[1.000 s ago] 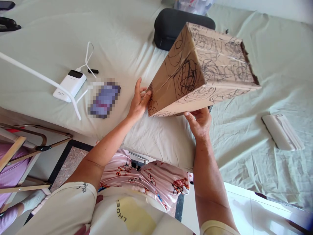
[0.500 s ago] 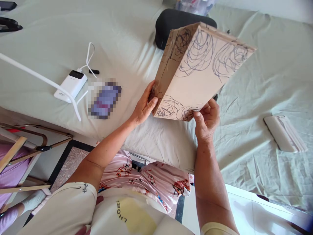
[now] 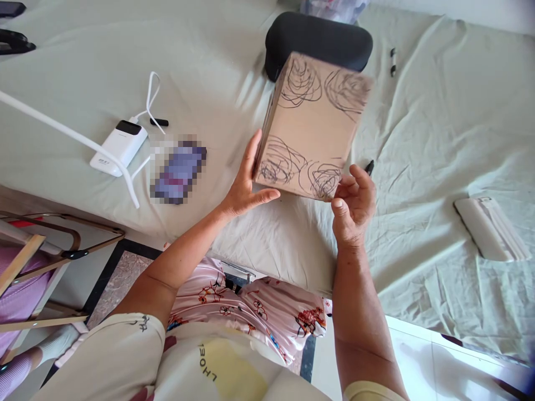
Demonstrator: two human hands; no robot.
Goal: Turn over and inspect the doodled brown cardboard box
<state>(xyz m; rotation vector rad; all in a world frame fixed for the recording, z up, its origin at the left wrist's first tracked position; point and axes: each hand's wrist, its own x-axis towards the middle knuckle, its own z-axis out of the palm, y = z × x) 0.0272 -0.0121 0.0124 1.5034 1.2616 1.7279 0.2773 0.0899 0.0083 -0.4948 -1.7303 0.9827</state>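
Note:
A brown cardboard box covered in black pen scribbles stands over the pale green bedsheet, its broad face turned toward me. My left hand presses flat against the box's left side, fingers stretched out and thumb under the lower edge. My right hand holds the lower right corner with curled fingers. A black pen pokes out just behind my right fingers, on the sheet.
A black padded case lies behind the box. A white power bank with a cable and a phone sit to the left. A white flat object rests at right, a marker at the back.
The box has been turned and lowered: a second ago its long side and open end tilted right, now its flat scribbled face stands nearly upright toward me. Both hands shifted grip along its lower edge.

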